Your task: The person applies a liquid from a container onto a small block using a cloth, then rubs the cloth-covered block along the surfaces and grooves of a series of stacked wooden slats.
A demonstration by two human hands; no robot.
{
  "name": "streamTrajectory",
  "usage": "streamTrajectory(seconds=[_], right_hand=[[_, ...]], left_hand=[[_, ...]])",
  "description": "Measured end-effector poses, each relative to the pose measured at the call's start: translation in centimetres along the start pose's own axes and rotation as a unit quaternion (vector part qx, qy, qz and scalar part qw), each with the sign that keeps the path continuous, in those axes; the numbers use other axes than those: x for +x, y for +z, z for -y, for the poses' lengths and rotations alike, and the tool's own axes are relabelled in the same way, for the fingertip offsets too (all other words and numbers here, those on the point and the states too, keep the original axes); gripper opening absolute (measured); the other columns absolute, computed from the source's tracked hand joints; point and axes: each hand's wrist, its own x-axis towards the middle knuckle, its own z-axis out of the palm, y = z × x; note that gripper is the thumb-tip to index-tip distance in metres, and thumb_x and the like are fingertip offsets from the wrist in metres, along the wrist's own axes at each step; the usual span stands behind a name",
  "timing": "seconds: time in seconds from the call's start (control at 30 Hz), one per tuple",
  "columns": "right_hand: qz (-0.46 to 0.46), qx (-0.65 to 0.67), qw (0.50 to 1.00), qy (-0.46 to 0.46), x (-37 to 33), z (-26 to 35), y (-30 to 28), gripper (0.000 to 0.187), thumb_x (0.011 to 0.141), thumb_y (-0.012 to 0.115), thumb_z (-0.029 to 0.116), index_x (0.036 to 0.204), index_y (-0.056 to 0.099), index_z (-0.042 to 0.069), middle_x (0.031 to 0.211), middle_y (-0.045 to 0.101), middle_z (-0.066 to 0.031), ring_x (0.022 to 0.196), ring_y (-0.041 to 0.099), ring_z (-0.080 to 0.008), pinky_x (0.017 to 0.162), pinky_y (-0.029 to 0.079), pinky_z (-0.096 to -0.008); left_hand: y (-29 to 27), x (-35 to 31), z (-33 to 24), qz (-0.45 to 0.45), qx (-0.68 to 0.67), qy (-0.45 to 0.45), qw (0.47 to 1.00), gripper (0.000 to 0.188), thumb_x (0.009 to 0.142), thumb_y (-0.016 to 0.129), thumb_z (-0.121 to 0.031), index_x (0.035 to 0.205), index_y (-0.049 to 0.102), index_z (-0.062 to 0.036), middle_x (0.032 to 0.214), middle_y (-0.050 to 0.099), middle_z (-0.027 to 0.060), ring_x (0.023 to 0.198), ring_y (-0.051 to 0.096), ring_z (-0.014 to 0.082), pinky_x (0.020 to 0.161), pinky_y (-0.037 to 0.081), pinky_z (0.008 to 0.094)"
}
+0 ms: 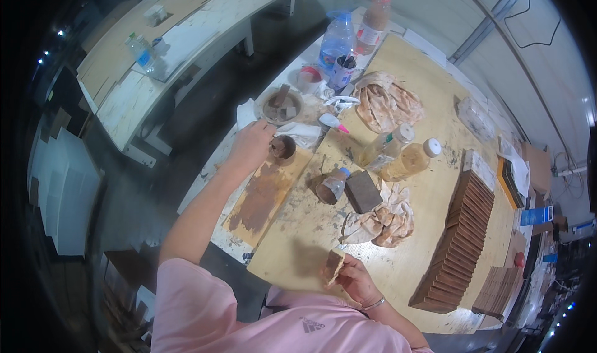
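Observation:
My left hand (254, 143) reaches out over the table's left part, fingers drawn together between a round bowl (296, 118) and a small brown-stained cup (283, 149). What its fingertips hold, if anything, is hidden. Inside the bowl lie several small grey and brown blocks. Close to my body, my right hand (356, 281) grips a small brown piece with a pale edge (334, 266), held up above the near table edge. Below the cup lies a board with a brown stain (264, 197).
Mid-table are a cut-off bottle (329, 188), a dark block (363, 192), stained cloths (388, 101) and two bottles of yellowish liquid (418, 160). A long row of brown wooden pieces (457, 244) lines the right. Water bottles (337, 40) stand at the far end.

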Motion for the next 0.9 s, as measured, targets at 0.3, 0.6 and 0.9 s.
streamTrajectory(seconds=[0.3, 0.6, 0.9], right_hand=[[-0.015, 0.01, 1.0, 0.01, 0.4, -0.4, 0.0, 0.046, 0.09, 0.056, 0.009, 0.135, 0.059, 0.0, 0.12, 0.069, -0.0146, 0.111, 0.069, -0.0308, 0.082, 0.063, -0.046], [-0.002, -0.013, 1.0, 0.012, 0.2, -0.3, 0.0, 0.049, 0.089, 0.055, 0.009, 0.137, 0.058, -0.001, 0.122, 0.069, -0.0153, 0.112, 0.069, -0.0305, 0.084, 0.063, -0.0461], [0.005, -0.004, 1.0, 0.019, 0.3, 0.4, 1.0, 0.049, 0.09, 0.052, 0.007, 0.138, 0.056, -0.004, 0.124, 0.069, -0.0176, 0.113, 0.069, -0.0291, 0.084, 0.063, -0.0433]], left_hand=[[-0.9, 1.0, -0.8, 0.016, 0.038, 0.048, 0.998, 0.013, 0.073, 0.072, -0.004, 0.085, 0.066, -0.0055, 0.095, 0.066, 0.0095, 0.097, 0.067, 0.0306, 0.083, 0.055, 0.0431], [-0.7, 1.7, -0.5, 0.093, 0.043, 0.034, 0.994, 0.012, 0.075, 0.07, -0.004, 0.086, 0.067, -0.0042, 0.099, 0.066, 0.012, 0.097, 0.067, 0.0319, 0.083, 0.055, 0.0434], [-0.1, 1.9, -1.4, 0.098, 0.033, 0.016, 0.995, 0.013, 0.075, 0.069, -0.004, 0.089, 0.069, -0.0048, 0.098, 0.067, 0.0102, 0.1, 0.067, 0.0312, 0.081, 0.055, 0.0436]])
